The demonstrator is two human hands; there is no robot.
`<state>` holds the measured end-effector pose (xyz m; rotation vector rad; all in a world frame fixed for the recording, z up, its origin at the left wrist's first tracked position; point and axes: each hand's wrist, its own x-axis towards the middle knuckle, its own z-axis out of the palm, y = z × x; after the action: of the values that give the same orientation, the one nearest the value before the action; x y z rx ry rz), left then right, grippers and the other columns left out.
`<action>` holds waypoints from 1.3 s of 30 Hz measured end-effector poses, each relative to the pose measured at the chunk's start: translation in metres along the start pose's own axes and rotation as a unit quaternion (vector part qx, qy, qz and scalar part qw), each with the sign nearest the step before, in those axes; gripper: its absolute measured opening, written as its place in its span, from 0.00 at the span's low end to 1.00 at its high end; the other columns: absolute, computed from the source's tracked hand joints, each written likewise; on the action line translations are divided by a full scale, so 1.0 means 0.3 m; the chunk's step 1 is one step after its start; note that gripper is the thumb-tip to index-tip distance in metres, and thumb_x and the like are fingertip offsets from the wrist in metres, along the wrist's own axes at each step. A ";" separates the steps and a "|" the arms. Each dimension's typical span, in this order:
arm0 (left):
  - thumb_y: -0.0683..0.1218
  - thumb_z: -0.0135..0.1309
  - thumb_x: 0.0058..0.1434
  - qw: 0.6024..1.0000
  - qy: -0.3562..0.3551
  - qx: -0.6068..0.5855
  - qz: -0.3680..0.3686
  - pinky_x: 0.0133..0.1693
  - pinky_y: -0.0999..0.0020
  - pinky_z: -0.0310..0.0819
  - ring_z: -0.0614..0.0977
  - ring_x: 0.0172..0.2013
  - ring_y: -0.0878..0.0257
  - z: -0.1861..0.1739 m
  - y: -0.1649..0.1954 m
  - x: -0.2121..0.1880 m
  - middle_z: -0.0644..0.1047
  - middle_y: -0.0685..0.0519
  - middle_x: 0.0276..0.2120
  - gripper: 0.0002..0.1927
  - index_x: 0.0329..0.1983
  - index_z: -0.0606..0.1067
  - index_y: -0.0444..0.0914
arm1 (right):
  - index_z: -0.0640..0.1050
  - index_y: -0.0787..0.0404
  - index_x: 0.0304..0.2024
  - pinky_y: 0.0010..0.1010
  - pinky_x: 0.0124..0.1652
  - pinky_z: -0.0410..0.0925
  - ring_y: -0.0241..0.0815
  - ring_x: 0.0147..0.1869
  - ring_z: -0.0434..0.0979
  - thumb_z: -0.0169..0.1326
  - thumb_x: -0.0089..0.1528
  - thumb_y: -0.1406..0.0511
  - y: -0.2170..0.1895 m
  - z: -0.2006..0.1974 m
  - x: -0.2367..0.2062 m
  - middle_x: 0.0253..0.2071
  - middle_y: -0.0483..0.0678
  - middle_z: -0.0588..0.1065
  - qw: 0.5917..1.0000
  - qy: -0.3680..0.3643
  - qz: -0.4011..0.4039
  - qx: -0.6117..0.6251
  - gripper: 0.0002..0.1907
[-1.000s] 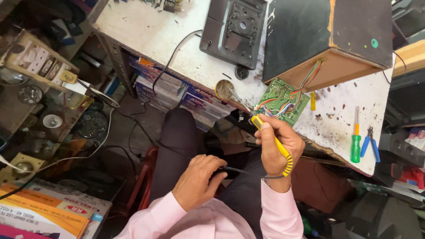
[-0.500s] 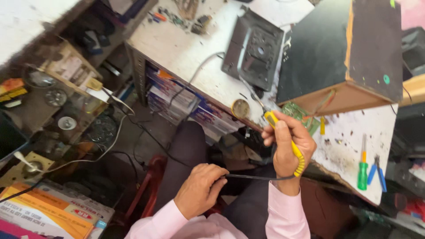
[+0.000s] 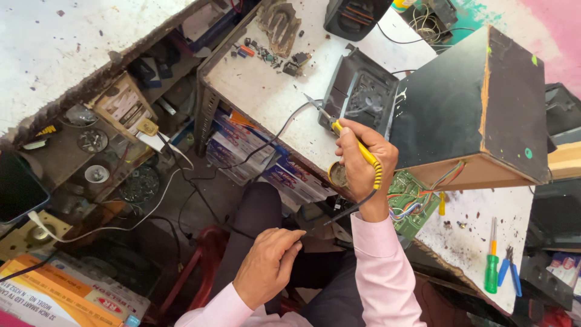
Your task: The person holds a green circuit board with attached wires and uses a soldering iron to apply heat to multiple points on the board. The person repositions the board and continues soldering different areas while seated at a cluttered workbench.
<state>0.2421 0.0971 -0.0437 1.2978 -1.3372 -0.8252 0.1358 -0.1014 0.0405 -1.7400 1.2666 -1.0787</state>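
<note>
My right hand (image 3: 362, 162) grips a yellow-handled soldering iron (image 3: 354, 144), its metal tip raised over the white worktable (image 3: 266, 91) and pointing up-left. Its black cord runs down past my wrist. Just right of that hand lies a green circuit board (image 3: 416, 200) with coloured wires leading into a black wooden speaker box (image 3: 466, 109). A small round tin (image 3: 336, 175) sits at the table edge under the hand. My left hand (image 3: 269, 263) rests low over my lap, fingers curled and pinched; whether a thin wire is between them I cannot tell.
A black plastic panel (image 3: 357, 91) lies on the table behind the iron, with small parts (image 3: 266, 51) scattered farther back. A green screwdriver (image 3: 491, 266) and blue pliers (image 3: 511, 271) lie at the right. Stacked boxes (image 3: 260, 163) fill the shelf below; cluttered shelves stand at the left.
My right hand has lifted the soldering iron away from the green circuit board, up and left over the table. The left hand stays over my lap. The view has shifted left.
</note>
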 end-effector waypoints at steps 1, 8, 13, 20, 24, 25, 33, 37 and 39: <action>0.39 0.55 0.63 1.000 0.002 0.000 0.000 0.49 0.56 0.72 0.81 0.43 0.48 -0.003 -0.004 0.004 0.81 0.46 0.38 0.11 0.48 0.77 0.33 | 0.83 0.68 0.48 0.19 0.29 0.69 0.29 0.29 0.77 0.57 0.66 0.66 0.001 0.007 0.007 0.30 0.47 0.80 1.000 0.000 0.002 0.003 0.12; 0.39 0.55 0.63 1.000 0.005 -0.004 0.002 0.49 0.56 0.72 0.81 0.42 0.48 -0.006 -0.021 0.011 0.81 0.46 0.38 0.10 0.47 0.77 0.33 | 0.83 0.68 0.49 0.19 0.30 0.70 0.30 0.29 0.77 0.57 0.67 0.66 0.009 0.026 0.019 0.31 0.47 0.80 1.000 -0.008 0.001 0.009 0.13; 0.39 0.55 0.63 1.000 0.000 -0.007 -0.006 0.50 0.55 0.72 0.81 0.42 0.48 -0.010 -0.031 0.012 0.80 0.46 0.37 0.10 0.48 0.77 0.33 | 0.83 0.68 0.48 0.19 0.30 0.70 0.30 0.30 0.77 0.56 0.66 0.66 0.000 0.035 0.018 0.31 0.48 0.80 1.000 -0.006 -0.002 -0.010 0.13; 0.39 0.55 0.63 1.000 -0.001 -0.012 -0.008 0.50 0.56 0.72 0.81 0.43 0.48 -0.011 -0.031 0.008 0.80 0.46 0.38 0.10 0.48 0.77 0.33 | 0.83 0.68 0.49 0.19 0.30 0.69 0.30 0.30 0.77 0.56 0.67 0.66 -0.013 0.021 -0.007 0.31 0.48 0.79 1.000 0.008 -0.004 0.009 0.12; 0.40 0.56 0.62 1.000 -0.012 -0.010 -0.003 0.49 0.56 0.72 0.81 0.42 0.48 0.029 -0.005 -0.002 0.80 0.46 0.37 0.10 0.47 0.77 0.34 | 0.82 0.70 0.49 0.20 0.30 0.69 0.31 0.30 0.77 0.55 0.68 0.68 0.017 -0.059 -0.057 0.32 0.50 0.80 0.999 0.018 -0.012 0.044 0.12; 0.40 0.56 0.62 1.000 -0.013 -0.006 0.002 0.48 0.56 0.73 0.81 0.42 0.48 0.038 0.006 0.001 0.80 0.46 0.36 0.10 0.46 0.78 0.34 | 0.81 0.70 0.50 0.21 0.30 0.69 0.32 0.30 0.77 0.55 0.68 0.68 0.024 -0.086 -0.073 0.32 0.51 0.80 0.997 0.023 -0.005 0.071 0.12; 0.46 0.59 0.61 0.940 -0.211 -0.204 -0.174 0.35 0.67 0.81 0.86 0.32 0.62 0.153 0.117 -0.003 0.83 0.49 0.34 0.14 0.45 0.79 0.32 | 0.79 0.72 0.48 0.25 0.26 0.64 0.42 0.31 0.74 0.50 0.68 0.67 0.101 -0.453 -0.352 0.37 0.57 0.78 0.930 0.124 0.100 0.330 0.13; 0.45 0.56 0.66 0.892 -0.244 -0.307 -0.225 0.38 0.70 0.81 0.84 0.35 0.66 0.367 0.157 -0.030 0.83 0.51 0.35 0.14 0.49 0.79 0.31 | 0.80 0.70 0.50 0.23 0.26 0.59 0.42 0.30 0.69 0.52 0.69 0.64 0.167 -0.704 -0.532 0.33 0.55 0.74 0.850 0.116 0.127 0.498 0.14; 0.45 0.56 0.68 0.882 -0.245 -0.344 -0.211 0.40 0.71 0.79 0.82 0.37 0.67 0.489 0.173 -0.061 0.82 0.51 0.38 0.15 0.53 0.78 0.30 | 0.80 0.69 0.50 0.22 0.26 0.57 0.41 0.29 0.66 0.52 0.70 0.63 0.196 -0.830 -0.641 0.31 0.54 0.73 0.822 0.148 0.145 0.530 0.15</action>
<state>0.0860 0.0969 -0.0292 0.8236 -0.9629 -1.8379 -0.1461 0.0502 0.0450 -0.5272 0.7586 -1.4867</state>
